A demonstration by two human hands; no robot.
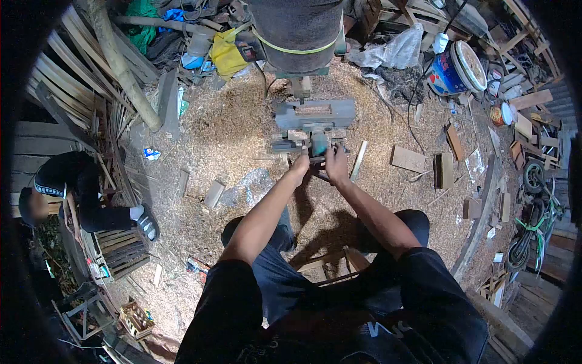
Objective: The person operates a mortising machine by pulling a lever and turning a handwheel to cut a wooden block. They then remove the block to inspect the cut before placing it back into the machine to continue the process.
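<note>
A grey metal machine (pixel 345 113) stands on the sawdust-covered floor, with a small greenish part (pixel 318 143) at its near side. My left hand (pixel 301 162) is closed at the left of that part, by a small wood block (pixel 297 134). On the right side of the same part, my right hand (pixel 335 162) has its fingers curled against the machine. Both hands are small in view, and what lies between their fingers cannot be made out. Above the machine hangs a large dark cylinder (pixel 297 36) with a yellow-green band.
Another person (pixel 79 182) sits at the far left beside stacked wood strips (pixel 73 73). Wood blocks (pixel 407 159) lie on the floor at the right. A paint bucket (pixel 458 70) stands at the upper right. A yellow bag (pixel 227 53) lies upper left of the machine.
</note>
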